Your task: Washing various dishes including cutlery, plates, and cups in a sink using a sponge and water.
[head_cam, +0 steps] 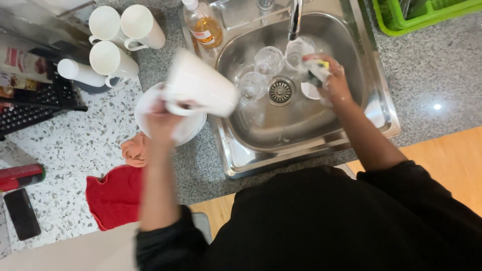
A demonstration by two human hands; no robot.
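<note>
My left hand (161,119) grips a white mug (201,84) by its handle, blurred and lying tilted above the left rim of the steel sink (381,108). Under it sits a white plate (193,128) on the counter. My right hand (334,83) is inside the sink, closed on a soapy yellow-and-green sponge (316,70). Several clear glasses (268,60) stand in the basin around the drain (280,91), below the tap (295,20).
Three white mugs (113,59) lie on a dark rack (40,103) at the left, beside a white cylinder. A soap bottle (203,25) stands behind the sink. A red cloth (114,196), an orange cloth (134,150), a red can (21,176) and a green drainer (422,14) are nearby.
</note>
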